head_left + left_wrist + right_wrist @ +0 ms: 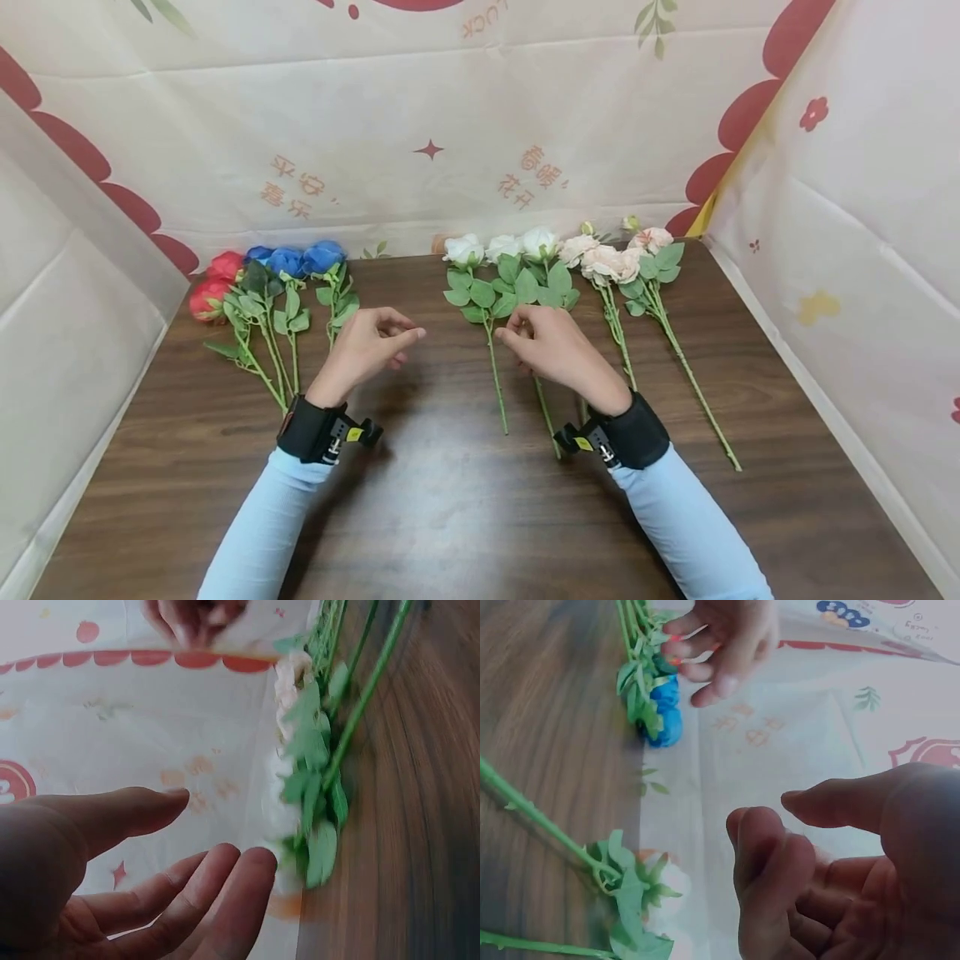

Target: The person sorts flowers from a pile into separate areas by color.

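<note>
My left hand (369, 348) hovers over the table just right of the blue roses (287, 262). Its thumb and fingers are apart with nothing between them, as the left wrist view confirms. Above the stems of the white roses (463, 250) is my right hand (553, 348); its fingers bend loosely and hold nothing, with a gap to the thumb in the right wrist view. The white roses lie in a row, leaves and green stems toward me, partly hidden by that hand. Farther right lie pale pink flowers (604, 265) on long stems.
Red roses (208, 298) lie at the far left beside the blue ones. The brown wooden table (450, 525) is bounded by a printed cloth (420, 108) at the back and white cloth sides. Black bands with small cameras sit on both wrists.
</note>
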The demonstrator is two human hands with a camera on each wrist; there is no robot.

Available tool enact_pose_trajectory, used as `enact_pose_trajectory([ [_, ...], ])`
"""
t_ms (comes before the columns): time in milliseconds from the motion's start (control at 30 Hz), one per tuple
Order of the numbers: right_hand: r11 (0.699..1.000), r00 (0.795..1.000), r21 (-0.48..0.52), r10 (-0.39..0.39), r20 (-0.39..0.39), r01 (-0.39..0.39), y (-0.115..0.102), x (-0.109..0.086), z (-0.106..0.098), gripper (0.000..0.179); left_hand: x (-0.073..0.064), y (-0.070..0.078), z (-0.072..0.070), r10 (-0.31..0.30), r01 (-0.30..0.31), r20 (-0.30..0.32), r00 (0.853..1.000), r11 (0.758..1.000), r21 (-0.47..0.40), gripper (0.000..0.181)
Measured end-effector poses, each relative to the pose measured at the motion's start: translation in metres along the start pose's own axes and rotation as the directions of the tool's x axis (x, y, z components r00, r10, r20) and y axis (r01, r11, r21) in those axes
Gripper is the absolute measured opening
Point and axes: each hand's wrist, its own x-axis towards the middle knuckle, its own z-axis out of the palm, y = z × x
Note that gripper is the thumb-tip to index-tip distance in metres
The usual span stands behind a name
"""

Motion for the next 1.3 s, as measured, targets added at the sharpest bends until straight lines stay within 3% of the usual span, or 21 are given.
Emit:
enact_pose_trajectory([
  [100, 1.0, 1.0, 0.021, -0.01, 0.007, 0.009, -0.003, -0.004, -0.002, 0.017, 0.005, -0.012, -0.011, 0.026, -0.003, -0.111, 0.994, 0.979, 0.204, 0.035],
  [200, 0.999, 0.999, 0.024, -0.025, 0.024, 0.025, -0.006, -0.006, -0.002, 0.019, 0.005, -0.028, -0.027, 0.015, 0.091, -0.246, 0.969, 0.905, 0.415, 0.039],
  [267, 0.999, 0.999, 0.027, -0.035, 0.042, 0.034, -0.006, -0.006, -0.002, 0.02, 0.004, -0.038, -0.037, -0.018, 0.168, -0.3, 0.954, 0.86, 0.481, 0.04],
  [400, 0.999, 0.997, 0.036, -0.042, 0.067, 0.04, -0.006, -0.007, -0.001, 0.019, 0.003, -0.051, -0.049, -0.131, 0.276, -0.302, 0.944, 0.812, 0.513, 0.044],
  [600, 0.998, 0.994, 0.046, -0.044, 0.098, 0.04, -0.005, -0.007, 0.001, 0.02, 0.006, -0.066, -0.052, -0.254, 0.357, -0.259, 0.932, 0.775, 0.521, 0.042],
  [733, 0.998, 0.993, 0.045, -0.053, 0.101, 0.049, -0.005, -0.006, 0.002, 0.018, 0.008, -0.074, -0.05, -0.266, 0.358, -0.244, 0.932, 0.777, 0.518, 0.038],
  [1000, 0.997, 0.991, 0.038, -0.072, 0.111, 0.068, -0.004, -0.005, 0.003, 0.02, 0.009, -0.079, -0.048, -0.194, 0.284, -0.227, 0.954, 0.822, 0.493, 0.047],
  [1300, 0.997, 0.99, 0.028, -0.075, 0.117, 0.072, -0.005, -0.004, 0.006, 0.02, 0.007, -0.079, -0.05, -0.184, 0.265, -0.208, 0.961, 0.832, 0.487, 0.044],
])
